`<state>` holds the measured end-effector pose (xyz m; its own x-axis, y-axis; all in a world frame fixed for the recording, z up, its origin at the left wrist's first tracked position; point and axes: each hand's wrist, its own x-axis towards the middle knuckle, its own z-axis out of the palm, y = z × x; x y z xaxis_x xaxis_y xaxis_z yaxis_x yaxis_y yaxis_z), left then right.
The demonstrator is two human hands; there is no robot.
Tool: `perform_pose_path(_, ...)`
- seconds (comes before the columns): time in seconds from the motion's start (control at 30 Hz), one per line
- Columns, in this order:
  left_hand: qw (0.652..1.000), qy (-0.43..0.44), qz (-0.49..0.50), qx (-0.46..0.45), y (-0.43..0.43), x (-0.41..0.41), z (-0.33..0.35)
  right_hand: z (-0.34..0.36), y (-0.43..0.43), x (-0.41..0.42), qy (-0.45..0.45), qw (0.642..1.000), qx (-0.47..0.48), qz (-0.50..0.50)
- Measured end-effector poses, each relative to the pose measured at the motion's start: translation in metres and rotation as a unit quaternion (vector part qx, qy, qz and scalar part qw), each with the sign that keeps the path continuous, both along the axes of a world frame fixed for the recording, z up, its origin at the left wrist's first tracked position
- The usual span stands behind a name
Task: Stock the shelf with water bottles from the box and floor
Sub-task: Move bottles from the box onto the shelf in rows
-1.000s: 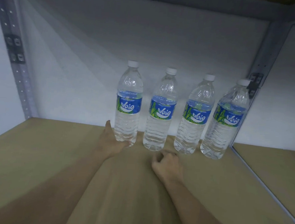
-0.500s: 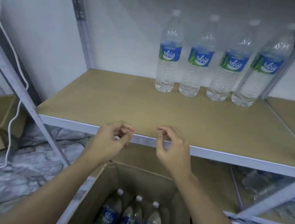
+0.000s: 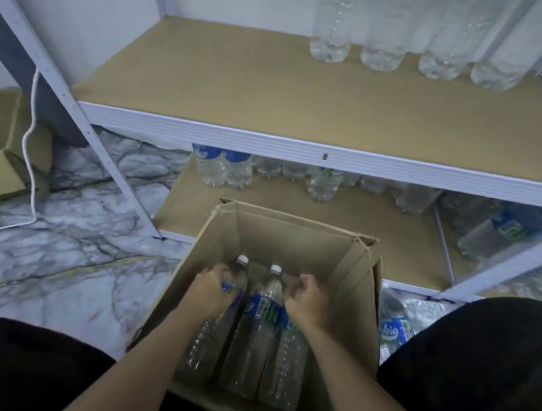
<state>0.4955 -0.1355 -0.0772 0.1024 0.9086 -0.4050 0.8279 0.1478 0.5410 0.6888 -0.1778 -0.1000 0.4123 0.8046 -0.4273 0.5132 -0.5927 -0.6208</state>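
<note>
Since half a second ago your hands have dropped from the shelf edge into the cardboard box (image 3: 293, 236), and the view has tilted down with them.

Left hand (image 3: 211, 289): fingers wrapped round the shoulder of the left bottle (image 3: 212, 337), right at the blue label, white cap poking out above your knuckles.

Right hand (image 3: 307, 300): fingers curled over the neck of the right bottle (image 3: 287, 355) (cap hidden under the hand).

The middle bottle (image 3: 262, 315) stands between the two hands, ungripped, cap showing. All three stand side by side, touching, against the near wall of the box. The far half of the box shows bare cardboard.

Upper shelf board (image 3: 240, 79): row of four bottles (image 3: 381, 52) at the back right, only their lower bodies in frame.

Lower shelf board (image 3: 342, 224): more bottles (image 3: 220, 169) along the back.

Loose bottles (image 3: 394, 328) lie on the marble floor (image 3: 64, 254) just right of the box.
</note>
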Motion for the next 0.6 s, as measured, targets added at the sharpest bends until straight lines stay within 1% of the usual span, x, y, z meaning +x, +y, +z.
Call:
perform_pose_path(0.07,0.999,0.006,0.017,-0.038,-0.006,-0.001,-0.022,-0.02,-0.012,0.0,0.034,0.999,-0.036,-0.022)
perform_pose_path(0.17,0.996,-0.012,0.045,-0.082,-0.012,0.001,-0.055,-0.044,-0.022,0.002,0.063,0.99,-0.106,-0.071)
perform_pose_path(0.23,0.991,0.009,0.059,-0.123,-0.012,0.001,-0.083,-0.062,-0.027,0.004,0.078,0.983,-0.134,-0.097)
perform_pose_path(0.27,0.988,0.033,0.064,-0.136,-0.012,0.002,-0.091,-0.071,-0.028,0.004,0.084,0.98,-0.14,-0.112)
perform_pose_path(0.33,0.983,0.03,0.102,-0.15,-0.011,0.007,-0.102,-0.084,-0.03,0.006,0.1,0.97,-0.163,-0.148)
perform_pose_path(0.43,0.975,0.013,0.165,-0.151,-0.008,0.007,-0.122,-0.097,-0.028,0.009,0.111,0.959,-0.184,-0.186)
perform_pose_path(0.5,0.973,0.043,0.177,-0.142,-0.005,0.006,-0.137,-0.108,-0.026,0.002,0.123,0.955,-0.192,-0.189)
perform_pose_path(0.6,0.974,0.084,0.173,-0.121,-0.005,0.009,-0.145,-0.117,-0.026,-0.009,0.117,0.954,-0.229,-0.153)
